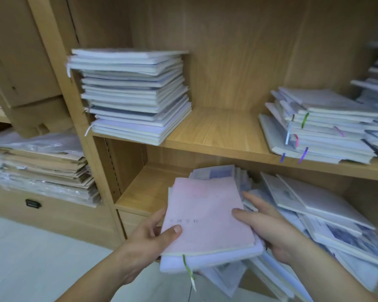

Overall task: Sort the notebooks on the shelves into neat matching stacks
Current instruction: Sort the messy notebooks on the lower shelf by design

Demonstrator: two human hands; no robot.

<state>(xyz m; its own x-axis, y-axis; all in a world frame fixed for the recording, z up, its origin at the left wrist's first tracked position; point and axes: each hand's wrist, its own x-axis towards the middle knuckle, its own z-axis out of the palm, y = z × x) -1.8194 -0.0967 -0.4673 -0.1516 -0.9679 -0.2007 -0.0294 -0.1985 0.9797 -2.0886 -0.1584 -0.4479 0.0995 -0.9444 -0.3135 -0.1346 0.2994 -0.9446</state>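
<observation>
Wooden shelving unit (216, 127), seen from above and in front, with two open shelves and a light back panel. On the upper shelf, at its left end, a tall stack of pale blue and white notebooks (135, 94) stands roughly squared, some covers overhanging. At the right end of the same shelf lies a lower, skewed stack (319, 127) with green, pink, blue and purple ribbon markers hanging from its front edges. On the lower shelf, to the right, a loose heap of notebooks (314, 214) slopes in disorder. In the neighbouring bay at far left, a pile of flat brown sheets (42, 166) lies partly under clear plastic. In front of the lower shelf, a small bundle topped by a pink notebook (207, 214) is held between both hands, above a white one. The left hand (153, 234) pinches the bundle's near left corner, thumb on the pink cover and fingers beneath. The right hand (268, 227) grips the right edge, thumb on the cover, forefinger along the side. A green-and-white ribbon (187, 267) hangs from the bundle's near edge.
</observation>
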